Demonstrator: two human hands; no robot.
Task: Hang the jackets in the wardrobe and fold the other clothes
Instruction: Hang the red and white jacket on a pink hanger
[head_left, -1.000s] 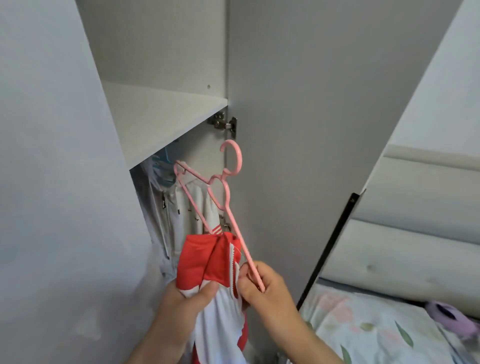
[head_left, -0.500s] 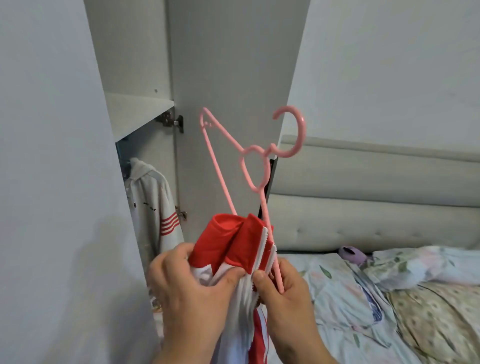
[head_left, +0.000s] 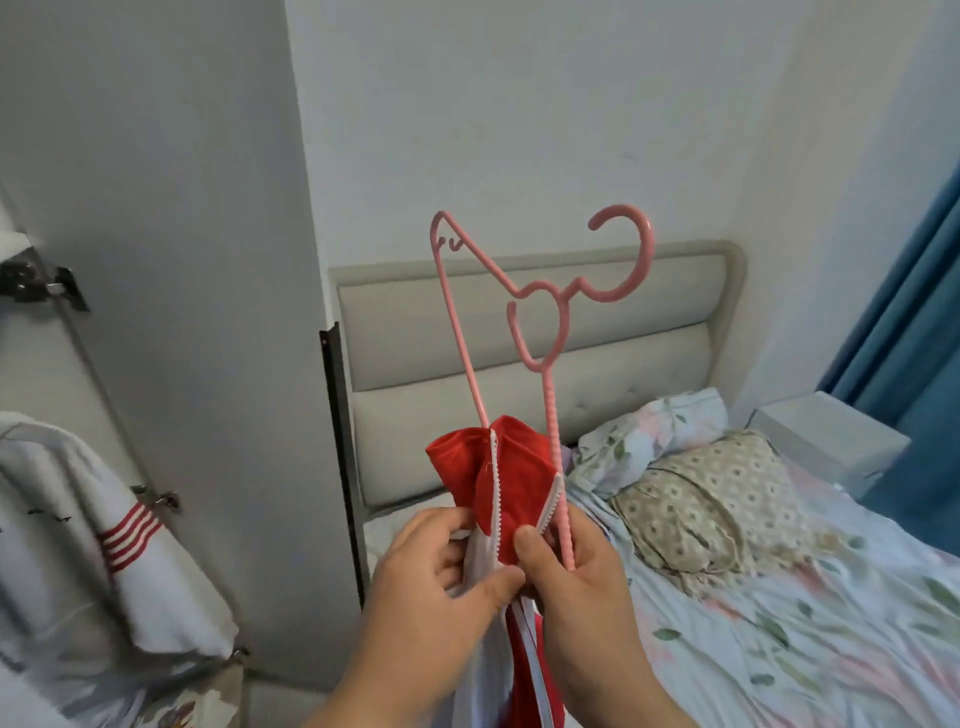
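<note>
Red jacket (head_left: 511, 470) pinched by left hand (head_left: 441, 577), pink hanger (head_left: 550, 421) in right hand (head_left: 584, 571)

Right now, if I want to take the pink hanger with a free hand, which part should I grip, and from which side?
Probably the heart-shaped loop of the pink hanger, under the hook, reached from above: it stands bare, clear of the red jacket, whereas the right hand holds the ribbed arm's lower end and the left hand grips the jacket.
</note>
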